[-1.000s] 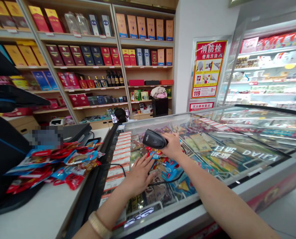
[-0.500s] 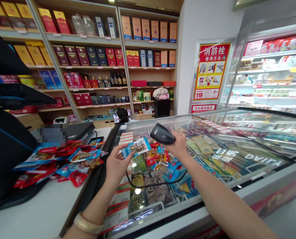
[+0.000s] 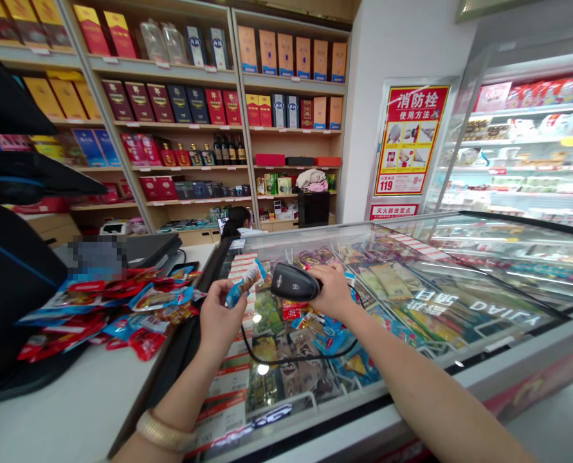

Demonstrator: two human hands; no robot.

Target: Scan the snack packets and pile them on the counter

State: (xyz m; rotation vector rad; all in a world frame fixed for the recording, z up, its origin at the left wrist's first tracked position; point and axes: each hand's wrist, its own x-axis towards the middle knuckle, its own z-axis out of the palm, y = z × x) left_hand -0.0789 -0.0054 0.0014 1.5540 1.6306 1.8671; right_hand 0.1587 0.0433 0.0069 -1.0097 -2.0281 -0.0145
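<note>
Over the glass top of a chest freezer [image 3: 464, 347], my left hand [image 3: 221, 315] pinches a small blue snack packet [image 3: 244, 284] by its lower end, tilted up to the right. My right hand [image 3: 335, 292] is wrapped round a black barcode scanner [image 3: 293, 283], whose head points left toward the packet without touching it. A black cable [image 3: 286, 360] loops across the glass below. Beneath the scanner lie several red and blue snack packets [image 3: 327, 333], partly hidden by it and my right hand.
On the white counter [image 3: 64, 418] at left is a heap of red and blue snack packets [image 3: 146, 315] beside a black monitor stand [image 3: 11, 289]. A person's head [image 3: 238, 220] shows behind the freezer. Shelves of boxes and bottles line the back; a lit display fridge [image 3: 532, 148] stands right.
The scanner has moved left and slightly down, closer to the packet. My left hand has turned the packet from nearly flat to a steeper, edge-on tilt.
</note>
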